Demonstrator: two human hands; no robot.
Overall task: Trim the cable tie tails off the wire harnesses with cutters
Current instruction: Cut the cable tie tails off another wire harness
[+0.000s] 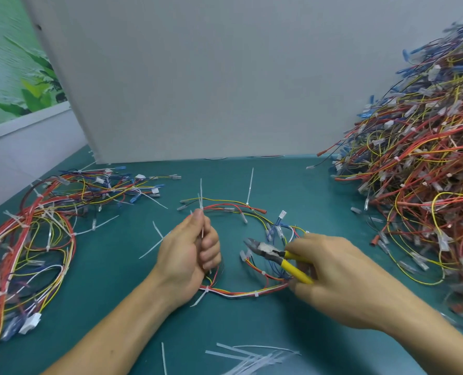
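The harness (pixel 238 293) is lying in a loose loop in the middle of the green table (pixel 133 307), and the left hand (pixel 189 253) is pinching one white tie tail (pixel 201 196) between thumb and forefinger, other fingers curled, pulling it upright, probably to keep it taut and clear of the wires for a clean cut. The right hand (pixel 330 274) is gripping the yellow handles of the cutters (pixel 268 250), with the blades aiming at that tail but well short of it. A second tail (pixel 250 185) is standing up on the far side of the loop, waiting. Cut tails (pixel 252 358) are gathering at the near edge. A big heap of harnesses (pixel 419 185) is crowding the right, a smaller bunch (pixel 35 226) the left, and blue leads are lying right under the cutters' path.
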